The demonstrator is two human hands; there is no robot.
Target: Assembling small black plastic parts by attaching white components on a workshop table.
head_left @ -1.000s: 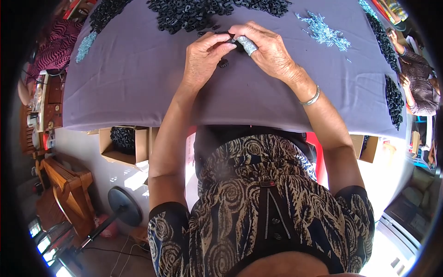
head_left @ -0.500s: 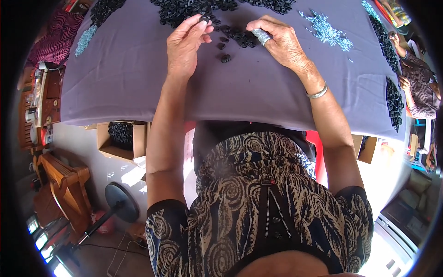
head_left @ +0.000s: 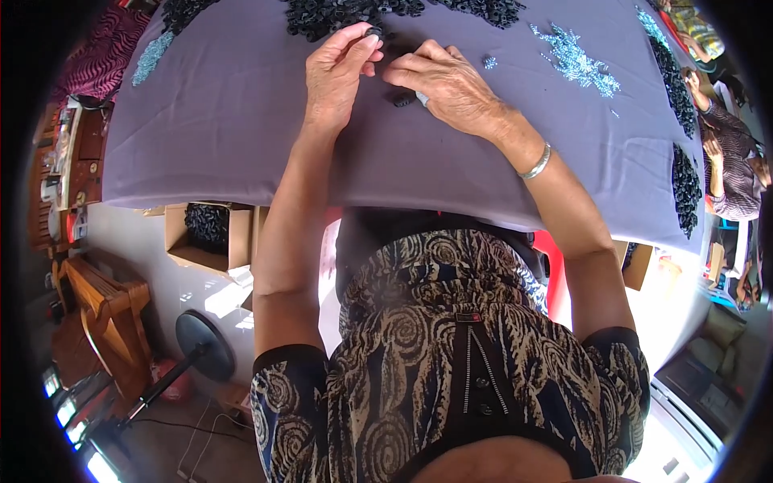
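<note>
My left hand point(head_left: 336, 79) pinches a small black plastic piece point(head_left: 374, 32) between thumb and fingertips, just below the pile of black pieces point(head_left: 346, 16). Close to its right, my right hand point(head_left: 452, 87) is curled with its fingertips pointing left; what they hold, if anything, is hidden. A pale grey wrap point(head_left: 422, 98) shows on one digit of this hand. Beside it on the cloth lies a loose black piece point(head_left: 403, 100), partly covered. A little cluster of small silvery parts point(head_left: 489, 62) sits to the right of my right hand.
The purple-grey cloth point(head_left: 217, 153) covers the table. A larger scatter of silvery parts point(head_left: 584, 64) lies to the right, and black pieces point(head_left: 686, 189) line the right edge. An open carton point(head_left: 205, 258) stands below at left. A co-worker's hand point(head_left: 712, 146) shows at far right.
My right hand has moved left, close to my left hand, and now covers the spot where several loose black pieces lay. The small silvery cluster has come into sight. My left hand keeps its pinch.
</note>
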